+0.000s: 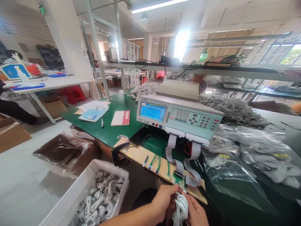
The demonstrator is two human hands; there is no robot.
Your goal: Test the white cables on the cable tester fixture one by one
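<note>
A coiled bundle of white cable [181, 205] hangs between my two hands at the near edge of a wooden board [162, 169]. My left hand [164, 199] is closed at the bundle's upper left, its thumb and fingertips beside a small green circuit board [178, 179]. On the other side, my right hand [195, 210] closes around the bundle near its connector end. Grey ribbon cables [172, 150] run from the test instrument [178, 116], whose blue screen is lit, to the board. Green wires [155, 157] and small connectors lie along the board. My fingers partly hide the cable ends.
A white plastic bin [124, 182] with several coiled cables stands at lower left, near an open cardboard box [63, 150]. Bagged cables [225, 163] lie to the right, with a cable heap [230, 106] behind. Booklets [120, 118] and a pen [102, 122] rest on the green table [110, 138].
</note>
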